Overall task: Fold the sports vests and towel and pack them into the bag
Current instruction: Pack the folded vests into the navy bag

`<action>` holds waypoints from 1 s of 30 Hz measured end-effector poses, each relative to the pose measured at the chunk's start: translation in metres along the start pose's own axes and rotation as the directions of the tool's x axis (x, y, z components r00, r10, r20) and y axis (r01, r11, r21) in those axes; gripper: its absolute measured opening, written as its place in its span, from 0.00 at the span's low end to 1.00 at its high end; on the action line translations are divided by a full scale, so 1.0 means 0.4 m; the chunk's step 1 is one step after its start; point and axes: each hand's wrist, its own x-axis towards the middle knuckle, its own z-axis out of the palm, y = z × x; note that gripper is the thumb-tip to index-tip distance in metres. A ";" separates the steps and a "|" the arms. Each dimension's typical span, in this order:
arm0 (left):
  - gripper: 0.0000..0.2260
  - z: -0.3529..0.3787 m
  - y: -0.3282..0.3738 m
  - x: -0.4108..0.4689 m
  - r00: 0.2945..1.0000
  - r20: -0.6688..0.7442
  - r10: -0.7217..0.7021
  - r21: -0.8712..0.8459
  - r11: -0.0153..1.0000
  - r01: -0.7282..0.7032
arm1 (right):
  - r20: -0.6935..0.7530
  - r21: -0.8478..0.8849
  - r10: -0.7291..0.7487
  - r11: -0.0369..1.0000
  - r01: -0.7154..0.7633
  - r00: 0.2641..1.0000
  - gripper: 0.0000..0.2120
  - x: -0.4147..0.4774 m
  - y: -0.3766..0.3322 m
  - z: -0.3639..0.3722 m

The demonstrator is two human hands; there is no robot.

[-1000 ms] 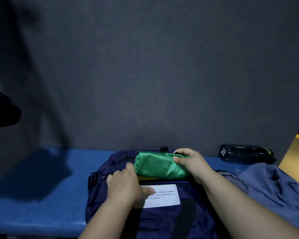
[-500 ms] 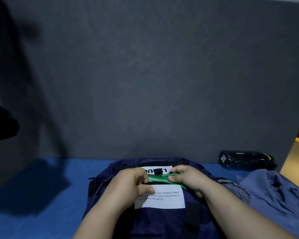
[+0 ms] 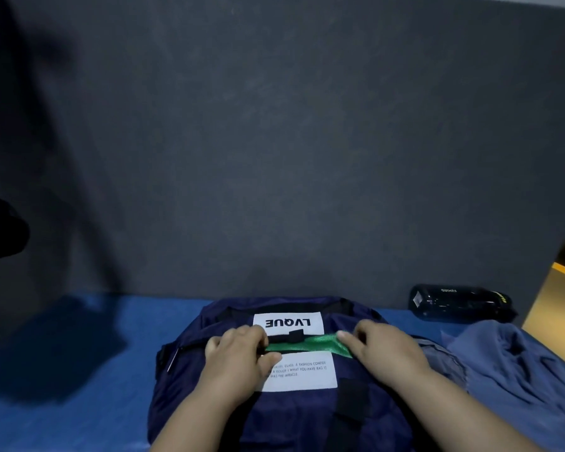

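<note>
A navy bag with white printed labels lies on the blue table in front of me. A folded green vest shows only as a narrow strip in the bag's top opening. My left hand pinches the near edge of the opening at the strip's left end. My right hand lies on the bag at the strip's right end, with a finger on the green cloth. The rest of the vest is hidden inside the bag.
A crumpled grey-blue cloth lies right of the bag. A dark bottle lies on its side by the grey back wall. Blue table surface stretches to the left.
The green vest has gone down into the bag, from a full bundle on top to a thin strip. Both hands have closed in on the opening, and the upper label now shows.
</note>
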 end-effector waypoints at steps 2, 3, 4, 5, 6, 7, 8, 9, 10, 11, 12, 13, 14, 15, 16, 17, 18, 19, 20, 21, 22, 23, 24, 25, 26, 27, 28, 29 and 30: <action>0.13 -0.012 -0.003 -0.001 0.998 -0.050 -0.036 0.044 0.998 0.038 | -0.189 -0.052 0.026 0.998 -0.037 0.982 0.22 -0.014 0.023 0.000; 0.15 -0.021 -0.009 -0.002 0.994 -0.084 -0.076 0.059 0.995 0.081 | -0.245 -0.072 0.054 0.995 -0.073 0.968 0.22 -0.016 0.037 0.001; 0.17 -0.030 -0.017 -0.003 0.984 -0.126 -0.130 0.069 0.988 0.139 | -0.266 -0.073 0.097 0.990 -0.121 0.959 0.23 -0.017 0.051 0.003; 0.19 -0.040 -0.029 -0.004 0.966 -0.170 -0.194 0.073 0.975 0.209 | -0.252 -0.053 0.158 0.983 -0.176 0.955 0.25 -0.014 0.066 0.007; 0.21 -0.050 -0.045 -0.004 0.942 -0.203 -0.268 0.070 0.955 0.287 | -0.210 -0.007 0.226 0.973 -0.233 0.951 0.27 -0.009 0.081 0.014; 0.23 -0.060 -0.065 -0.005 0.911 -0.222 -0.347 0.059 0.928 0.368 | -0.151 0.050 0.287 0.958 -0.283 0.946 0.29 -0.003 0.094 0.023; 0.26 -0.068 -0.087 -0.006 0.877 -0.225 -0.425 0.039 0.895 0.444 | -0.078 0.124 0.332 0.939 -0.322 0.940 0.31 0.005 0.106 0.034; 0.28 -0.076 -0.108 -0.009 0.841 -0.218 -0.496 0.009 0.860 0.510 | -0.003 0.213 0.362 0.911 -0.353 0.932 0.32 0.012 0.114 0.045; 0.30 -0.082 -0.129 -0.014 0.805 -0.202 -0.557 -0.026 0.825 0.565 | 0.066 0.297 0.382 0.874 -0.384 0.922 0.32 0.020 0.119 0.056; 0.31 -0.084 -0.149 -0.019 0.774 -0.176 -0.608 -0.064 0.792 0.608 | 0.115 0.355 0.394 0.841 -0.408 0.912 0.32 0.027 0.123 0.066; 0.33 -0.085 -0.167 -0.025 0.748 -0.139 -0.649 -0.111 0.761 0.639 | 0.146 0.382 0.406 0.818 -0.430 0.902 0.32 0.032 0.124 0.075; 0.34 -0.084 -0.184 -0.028 0.731 -0.089 -0.676 -0.170 0.734 0.657 | 0.163 0.391 0.413 0.807 -0.443 0.896 0.32 0.035 0.125 0.083; 0.34 -0.081 -0.198 -0.030 0.722 -0.035 -0.691 -0.231 0.708 0.667 | 0.168 0.393 0.419 0.802 -0.450 0.892 0.32 0.039 0.126 0.089; 0.35 -0.080 -0.209 -0.032 0.718 0.019 -0.695 -0.276 0.687 0.672 | 0.162 0.391 0.420 0.804 -0.449 0.893 0.32 0.041 0.125 0.096; 0.35 -0.079 -0.215 -0.033 0.720 0.062 -0.691 -0.298 0.676 0.674 | 0.154 0.385 0.422 0.807 -0.448 0.893 0.32 0.043 0.125 0.100; 0.35 -0.080 -0.218 -0.034 0.724 0.082 -0.685 -0.301 0.675 0.673 | 0.143 0.373 0.423 0.814 -0.444 0.895 0.32 0.043 0.123 0.103; 0.34 -0.080 -0.220 -0.034 0.728 0.081 -0.681 -0.297 0.681 0.669 | 0.128 0.359 0.422 0.824 -0.439 0.897 0.31 0.044 0.122 0.105; 0.34 -0.080 -0.220 -0.035 0.732 0.068 -0.678 -0.292 0.688 0.664 | 0.108 0.350 0.417 0.834 -0.427 0.903 0.31 0.044 0.121 0.106; 0.33 -0.079 -0.219 -0.034 0.736 0.051 -0.675 -0.289 0.696 0.657 | 0.084 0.352 0.414 0.839 -0.415 0.907 0.30 0.045 0.121 0.107; 0.31 -0.077 -0.219 -0.034 0.741 0.038 -0.671 -0.292 0.701 0.650 | 0.056 0.364 0.412 0.840 -0.403 0.910 0.28 0.046 0.122 0.108; 0.30 -0.077 -0.216 -0.032 0.744 0.026 -0.667 -0.305 0.704 0.642 | 0.028 0.383 0.411 0.837 -0.390 0.911 0.26 0.047 0.122 0.104; 0.29 -0.077 -0.215 -0.030 0.748 0.016 -0.664 -0.321 0.705 0.632 | 0.002 0.405 0.410 0.834 -0.376 0.912 0.25 0.050 0.122 0.099; 0.28 -0.078 -0.212 -0.027 0.752 0.002 -0.659 -0.338 0.708 0.620 | -0.023 0.427 0.406 0.830 -0.358 0.914 0.24 0.055 0.122 0.090; 0.27 -0.081 -0.209 -0.024 0.755 -0.019 -0.655 -0.352 0.711 0.608 | -0.042 0.448 0.400 0.826 -0.341 0.915 0.24 0.060 0.122 0.077; 0.25 -0.086 -0.205 -0.020 0.758 -0.046 -0.651 -0.368 0.716 0.593 | -0.056 0.461 0.394 0.825 -0.327 0.917 0.24 0.066 0.121 0.063; 0.23 -0.092 -0.200 -0.016 0.759 -0.075 -0.647 -0.387 0.720 0.576 | -0.069 0.468 0.391 0.825 -0.316 0.918 0.25 0.073 0.120 0.048; 0.19 -0.100 -0.196 -0.011 0.760 -0.105 -0.642 -0.415 0.723 0.553 | -0.087 0.471 0.386 0.828 -0.304 0.918 0.25 0.081 0.120 0.032; 0.16 -0.109 -0.189 -0.007 0.758 -0.132 -0.638 -0.446 0.722 0.530 | -0.103 0.475 0.381 0.830 -0.291 0.919 0.25 0.090 0.119 0.016; 0.15 -0.116 -0.184 -0.002 0.753 -0.160 -0.638 -0.476 0.718 0.507 | -0.120 0.484 0.377 0.830 -0.277 0.918 0.25 0.099 0.118 -0.001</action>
